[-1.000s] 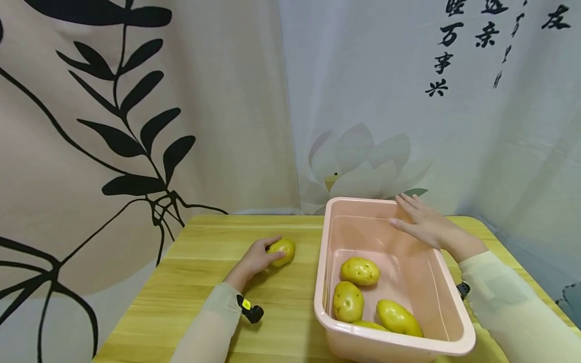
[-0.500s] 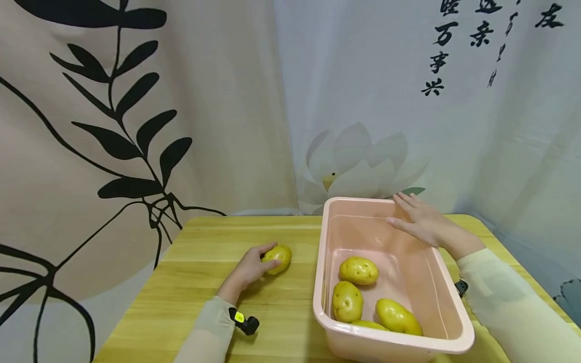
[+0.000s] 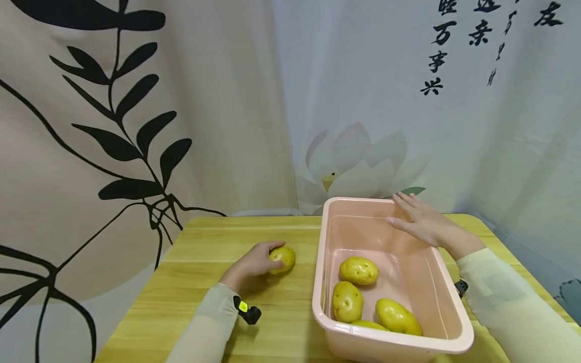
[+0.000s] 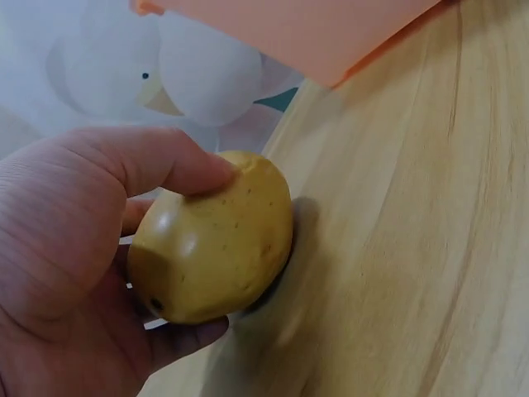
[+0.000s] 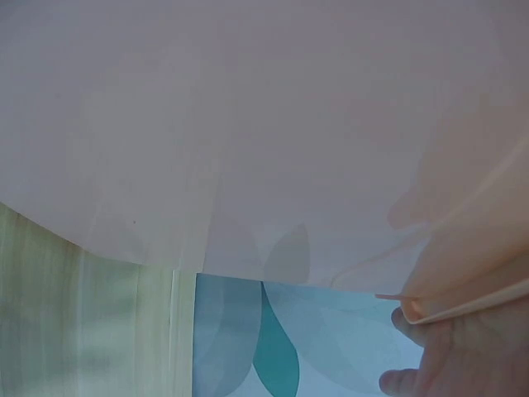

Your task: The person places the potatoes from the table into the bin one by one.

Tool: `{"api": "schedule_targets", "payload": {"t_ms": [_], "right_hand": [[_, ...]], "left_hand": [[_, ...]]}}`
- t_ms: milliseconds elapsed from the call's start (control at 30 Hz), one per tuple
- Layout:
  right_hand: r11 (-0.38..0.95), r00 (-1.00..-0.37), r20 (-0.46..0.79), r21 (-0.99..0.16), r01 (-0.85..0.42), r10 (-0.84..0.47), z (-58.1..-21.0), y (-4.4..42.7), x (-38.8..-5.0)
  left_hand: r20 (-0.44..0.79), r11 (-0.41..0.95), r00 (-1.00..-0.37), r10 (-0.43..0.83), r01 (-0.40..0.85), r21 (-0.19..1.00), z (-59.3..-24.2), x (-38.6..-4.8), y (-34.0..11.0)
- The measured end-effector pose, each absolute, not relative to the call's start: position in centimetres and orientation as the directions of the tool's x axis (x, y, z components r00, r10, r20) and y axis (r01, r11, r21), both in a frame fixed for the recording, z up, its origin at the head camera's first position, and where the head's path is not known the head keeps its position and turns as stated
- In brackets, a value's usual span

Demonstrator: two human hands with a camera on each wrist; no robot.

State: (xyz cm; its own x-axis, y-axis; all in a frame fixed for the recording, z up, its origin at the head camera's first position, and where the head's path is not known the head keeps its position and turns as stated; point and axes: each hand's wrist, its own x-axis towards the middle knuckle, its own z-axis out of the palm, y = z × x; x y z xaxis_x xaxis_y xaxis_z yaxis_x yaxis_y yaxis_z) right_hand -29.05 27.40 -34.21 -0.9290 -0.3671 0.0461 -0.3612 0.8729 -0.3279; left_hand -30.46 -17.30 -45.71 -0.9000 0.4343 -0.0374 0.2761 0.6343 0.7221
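Observation:
A yellow potato point(image 3: 283, 259) is in my left hand point(image 3: 256, 262), which grips it over the table left of the pink plastic basin point(image 3: 319, 282). In the left wrist view, the thumb lies across the top of the potato point(image 4: 223, 240) and fingers curl beneath it; whether it touches the table I cannot tell. My right hand point(image 3: 422, 222) holds the basin's far right corner, thumb inside and fingers over the rim. The right wrist view shows mostly the basin's outer wall point(image 5: 248, 124), with fingertips past its rim. Several potatoes point(image 3: 359, 270) lie inside the basin.
The wooden table point(image 3: 218, 242) extends left of the basin and behind it. A printed curtain point(image 3: 236, 101) hangs just past the table's far edge. Small black cameras point(image 3: 248, 310) sit on the wrists.
My left hand and the potato have shifted slightly, first left and nearer, then back right. The right hand stays on the basin's corner, and the potatoes inside have not moved.

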Motion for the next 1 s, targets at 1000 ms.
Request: {"api": "schedule_targets", "payload": {"t_ms": [1000], "right_hand": [[0.877, -0.934, 0.029, -0.337, -0.344, -0.355, -34.0, 27.0, -29.0]], "left_hand": [[0.130, 0.780, -0.935, 0.331, 0.348, 0.519, -48.1, -31.2, -15.6]]}}
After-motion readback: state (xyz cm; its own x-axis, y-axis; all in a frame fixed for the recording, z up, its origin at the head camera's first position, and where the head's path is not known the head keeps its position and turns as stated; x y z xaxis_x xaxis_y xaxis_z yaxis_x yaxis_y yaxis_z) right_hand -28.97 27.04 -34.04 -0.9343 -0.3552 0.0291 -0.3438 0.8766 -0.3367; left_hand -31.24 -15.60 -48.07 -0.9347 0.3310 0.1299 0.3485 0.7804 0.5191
